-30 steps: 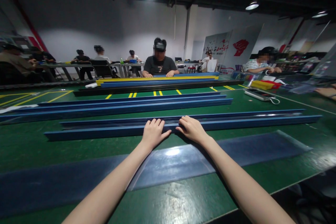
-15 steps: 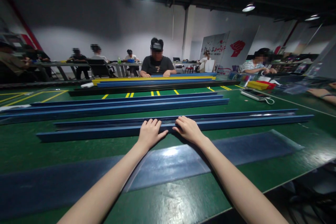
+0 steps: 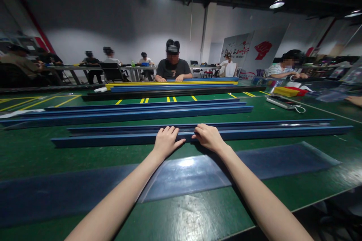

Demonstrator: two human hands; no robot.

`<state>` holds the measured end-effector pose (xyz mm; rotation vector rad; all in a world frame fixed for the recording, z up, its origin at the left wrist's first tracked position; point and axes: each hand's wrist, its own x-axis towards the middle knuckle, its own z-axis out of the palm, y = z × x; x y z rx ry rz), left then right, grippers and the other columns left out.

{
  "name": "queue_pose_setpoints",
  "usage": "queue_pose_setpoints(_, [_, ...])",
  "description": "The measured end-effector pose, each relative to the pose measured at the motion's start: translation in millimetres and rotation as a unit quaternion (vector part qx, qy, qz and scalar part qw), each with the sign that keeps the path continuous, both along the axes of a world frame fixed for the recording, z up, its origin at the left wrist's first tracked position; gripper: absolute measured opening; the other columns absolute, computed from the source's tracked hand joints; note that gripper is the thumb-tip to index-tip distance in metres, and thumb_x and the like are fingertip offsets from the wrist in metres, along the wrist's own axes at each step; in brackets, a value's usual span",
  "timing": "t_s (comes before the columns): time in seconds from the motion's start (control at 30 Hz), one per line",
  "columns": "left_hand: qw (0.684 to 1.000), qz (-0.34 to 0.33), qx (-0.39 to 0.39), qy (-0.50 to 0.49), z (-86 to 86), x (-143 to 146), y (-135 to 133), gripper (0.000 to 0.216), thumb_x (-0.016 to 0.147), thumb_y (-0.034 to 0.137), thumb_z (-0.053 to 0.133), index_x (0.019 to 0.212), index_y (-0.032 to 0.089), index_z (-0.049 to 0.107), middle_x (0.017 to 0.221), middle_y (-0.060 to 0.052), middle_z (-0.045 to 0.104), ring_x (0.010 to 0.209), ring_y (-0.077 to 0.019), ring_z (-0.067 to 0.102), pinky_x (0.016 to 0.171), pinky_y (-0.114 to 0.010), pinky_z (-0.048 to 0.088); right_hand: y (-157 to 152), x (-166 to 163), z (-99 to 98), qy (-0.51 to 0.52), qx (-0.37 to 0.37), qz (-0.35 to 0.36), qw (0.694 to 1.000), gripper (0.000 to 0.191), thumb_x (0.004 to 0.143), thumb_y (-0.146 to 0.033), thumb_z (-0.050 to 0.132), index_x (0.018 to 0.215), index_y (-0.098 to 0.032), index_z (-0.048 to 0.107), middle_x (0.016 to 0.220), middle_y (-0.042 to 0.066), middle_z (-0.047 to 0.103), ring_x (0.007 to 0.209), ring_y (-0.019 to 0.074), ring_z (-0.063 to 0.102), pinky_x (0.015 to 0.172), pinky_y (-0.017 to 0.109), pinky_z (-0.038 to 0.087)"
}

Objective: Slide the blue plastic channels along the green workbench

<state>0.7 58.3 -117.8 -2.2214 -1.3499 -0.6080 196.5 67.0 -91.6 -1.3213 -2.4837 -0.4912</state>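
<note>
A long blue channel rail (image 3: 98,141) lies across the green table in front of me, its open side up. My left hand (image 3: 166,142) reaches over its near wall, fingers inside the channel and thumb stretched along the near face. To the right, my right hand (image 3: 208,138) grips the same rail with its fingers curled in; their tips are hidden. A small gap separates the hands. Under my forearms a clear plastic sleeve (image 3: 183,180) lies flat on the table, nearer to me than the rail.
Beyond lie another blue rail (image 3: 135,113), a black rail (image 3: 175,93) and a yellow rail (image 3: 169,83). A power bank (image 3: 285,104) with a white cable and a yellow tray (image 3: 285,91) are at the right. Across the table sits a co-worker (image 3: 173,68).
The whole view has shifted slightly, so the scene appears further right. My right fingers look more curled over the rail; my left hand keeps nearly the same place on it.
</note>
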Motion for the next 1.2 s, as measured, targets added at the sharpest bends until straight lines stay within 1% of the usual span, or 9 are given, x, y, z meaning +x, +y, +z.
queue_pose_setpoints(0.2, [0.998, -0.066, 0.01, 0.01, 0.0, -0.7, 1.1, 0.031, 0.082, 0.039, 0.047, 0.101, 0.014, 0.053, 0.091, -0.008, 0.06, 0.082, -0.0202, 0.052, 0.07, -0.031, 0.036, -1.1, 8.8, 2.8, -0.015, -0.009, -0.024, 1.0, 0.02, 0.084, -0.033, 0.049, 0.075, -0.017, 0.057, 0.081, 0.004, 0.061, 0.074, 0.0141, 0.054, 0.057, 0.024, 0.029])
queue_pose_setpoints(0.27, [0.997, -0.078, 0.015, 0.021, 0.2, -0.6, 1.0, 0.03, 0.083, 0.036, 0.047, 0.103, 0.014, 0.052, 0.09, -0.008, 0.059, 0.082, -0.0204, 0.051, 0.07, -0.032, 0.036, -0.9, 13.2, 1.8, -0.013, -0.005, -0.031, 0.999, 0.021, 0.084, -0.034, 0.049, 0.075, -0.017, 0.058, 0.081, 0.003, 0.061, 0.074, 0.014, 0.054, 0.056, 0.024, 0.029])
queue_pose_setpoints(0.37, [0.997, -0.065, 0.023, 0.032, 0.0, -0.6, 1.1, 0.029, 0.084, 0.036, 0.045, 0.102, 0.014, 0.053, 0.09, -0.008, 0.059, 0.083, -0.0213, 0.051, 0.071, -0.033, 0.035, -0.1, 17.3, -0.3, -0.011, 0.003, -0.032, 0.999, 0.021, 0.084, -0.035, 0.049, 0.076, -0.018, 0.058, 0.081, 0.003, 0.061, 0.075, 0.0141, 0.054, 0.056, 0.024, 0.029])
queue_pose_setpoints(0.5, [0.998, -0.03, 0.027, 0.037, -1.5, -0.3, 1.9, 0.033, 0.083, 0.042, 0.044, 0.099, 0.014, 0.054, 0.089, -0.008, 0.06, 0.084, -0.0224, 0.051, 0.07, -0.034, 0.034, 0.6, 17.9, -1.9, -0.01, 0.01, -0.024, 1.0, 0.022, 0.084, -0.035, 0.049, 0.077, -0.017, 0.058, 0.081, 0.004, 0.061, 0.074, 0.0141, 0.054, 0.057, 0.024, 0.03])
queue_pose_setpoints(0.67, [0.999, -0.008, 0.023, 0.031, -2.3, 0.1, 2.6, 0.037, 0.083, 0.045, 0.042, 0.096, 0.013, 0.055, 0.088, -0.01, 0.06, 0.084, -0.0233, 0.051, 0.071, -0.034, 0.034, -0.7, 17.8, -1.0, 0.003, 0.006, -0.012, 1.0, 0.021, 0.084, -0.035, 0.049, 0.077, -0.017, 0.057, 0.08, 0.003, 0.06, 0.075, 0.0148, 0.054, 0.06, 0.024, 0.032])
queue_pose_setpoints(0.9, [1.0, -0.003, 0.003, 0.023, 1.0, 1.2, 0.3, 0.034, 0.083, 0.046, 0.043, 0.085, 0.014, 0.056, 0.085, -0.01, 0.06, 0.082, -0.024, 0.051, 0.069, -0.035, 0.034, -2.2, 17.8, -1.4, 0.019, -0.03, -0.002, 0.999, 0.025, 0.086, -0.038, 0.042, 0.088, -0.017, 0.055, 0.086, 0.006, 0.061, 0.083, 0.0173, 0.053, 0.069, 0.025, 0.034])
queue_pose_setpoints(1.03, [1.0, -0.01, -0.001, 0.025, 0.7, 1.0, 0.4, 0.033, 0.083, 0.045, 0.043, 0.081, 0.015, 0.056, 0.084, -0.01, 0.06, 0.082, -0.0239, 0.051, 0.069, -0.035, 0.033, -1.5, 16.4, -3.5, -0.002, -0.052, -0.005, 0.999, 0.025, 0.087, -0.034, 0.039, 0.088, -0.017, 0.056, 0.087, 0.007, 0.062, 0.083, 0.018, 0.054, 0.07, 0.026, 0.033])
queue_pose_setpoints(1.2, [0.999, -0.005, -0.004, 0.037, 0.4, 0.6, 0.8, 0.034, 0.084, 0.046, 0.041, 0.079, 0.016, 0.056, 0.082, -0.009, 0.06, 0.081, -0.0227, 0.052, 0.067, -0.034, 0.033, -0.7, 16.1, -5.0, 0.0, -0.055, 0.004, 0.998, 0.025, 0.087, -0.034, 0.039, 0.089, -0.017, 0.058, 0.088, 0.007, 0.063, 0.084, 0.0181, 0.055, 0.071, 0.026, 0.033])
